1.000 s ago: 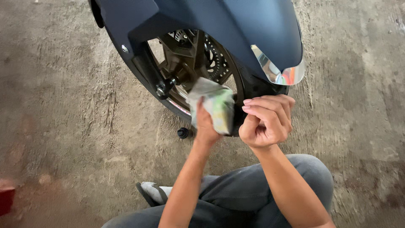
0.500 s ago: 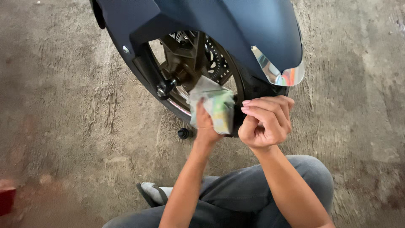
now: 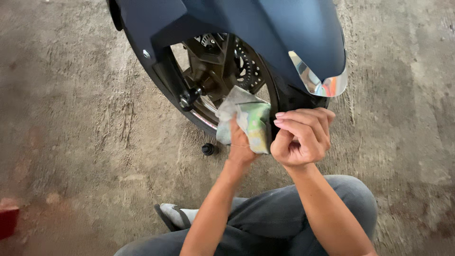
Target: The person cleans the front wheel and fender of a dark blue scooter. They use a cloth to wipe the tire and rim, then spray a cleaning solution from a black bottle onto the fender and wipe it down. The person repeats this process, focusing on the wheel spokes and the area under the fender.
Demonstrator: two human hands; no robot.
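The left hand is closed around a crumpled pale cloth with green and yellow patches, fingers hidden behind the fabric, and presses it against the near rim of a dark spoked scooter wheel. The cloth sits at the lower right part of the wheel, just left of the black tyre and right of the black axle nut.

The right hand is curled into a loose fist just right of the cloth, fingertips folded toward the palm; whether it pinches anything cannot be told. Its knuckles lie close to the tyre, directly beneath the matte dark-blue mudguard.

A shiny reflector strip sits at the near right edge of the mudguard. A perforated metal brake disc shows between the spokes, far of the cloth. A small black round cap lies on the rough grey concrete floor, just left of the left wrist.

The person's grey trousers fill the near centre, with a sandalled foot in a pale sock to their left. A red object, partly cut off, lies at the near left edge.
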